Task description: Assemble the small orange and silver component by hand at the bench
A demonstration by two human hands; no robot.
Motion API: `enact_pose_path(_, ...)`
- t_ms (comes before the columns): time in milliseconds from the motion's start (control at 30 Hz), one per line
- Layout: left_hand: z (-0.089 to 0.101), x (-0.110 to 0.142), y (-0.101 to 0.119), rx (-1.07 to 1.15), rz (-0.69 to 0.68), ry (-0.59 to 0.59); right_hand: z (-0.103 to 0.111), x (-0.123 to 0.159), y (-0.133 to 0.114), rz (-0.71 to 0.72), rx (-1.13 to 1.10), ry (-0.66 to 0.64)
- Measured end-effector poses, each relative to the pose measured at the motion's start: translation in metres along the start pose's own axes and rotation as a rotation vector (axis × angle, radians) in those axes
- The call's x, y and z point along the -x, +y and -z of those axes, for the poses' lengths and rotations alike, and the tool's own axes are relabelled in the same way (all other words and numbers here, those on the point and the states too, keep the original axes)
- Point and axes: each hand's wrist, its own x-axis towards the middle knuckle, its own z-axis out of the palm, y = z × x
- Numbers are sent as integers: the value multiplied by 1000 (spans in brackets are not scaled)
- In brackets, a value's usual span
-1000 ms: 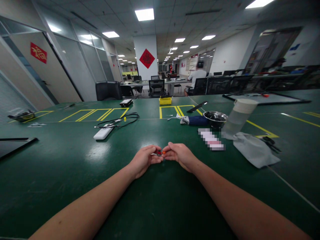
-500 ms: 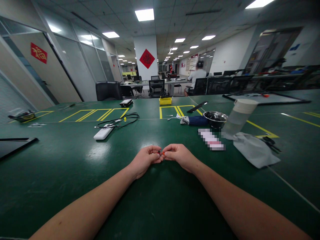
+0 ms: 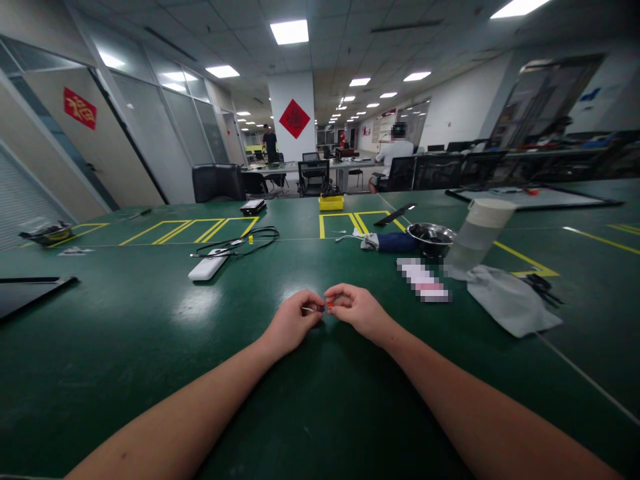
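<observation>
My left hand (image 3: 294,321) and my right hand (image 3: 361,311) face each other just above the green table (image 3: 280,413). Between my left thumb and fingers is a small dark piece with red on it (image 3: 320,308). A small orange-red piece (image 3: 330,305) is pinched in my right fingertips. The two pieces are very close, with a narrow gap between the hands. Both are too small to tell their kind, and fingers partly cover them.
A white power bank (image 3: 207,267) with a looped black cable lies to the left. On the right are a metal bowl (image 3: 434,250), a blurred-out flat item (image 3: 424,280), a translucent bottle (image 3: 475,233) and a grey pouch (image 3: 507,300). A yellow box (image 3: 331,203) stands farther back.
My fingertips, touching before, have drawn slightly apart, so both small pieces show more clearly. A person in dark clothes has come into view beside the far pillar.
</observation>
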Motion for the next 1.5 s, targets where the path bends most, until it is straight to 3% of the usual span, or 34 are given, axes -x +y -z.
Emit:
enact_pose_path(700, 1, 0, -3, -113, -95, 66, 0, -1, 5, 44, -18, -29)
enact_pose_path(1033, 2, 0, 3, 16, -16, 15, 0, 1, -3, -25, -98, 104)
enact_pose_path(1300, -1, 0, 2, 203, 74, -53, 2, 1, -2, 15, -15, 96)
enact_pose_path(1500, 2, -2, -1, 259, 81, -3, 0, -1, 1, 66, -82, 59)
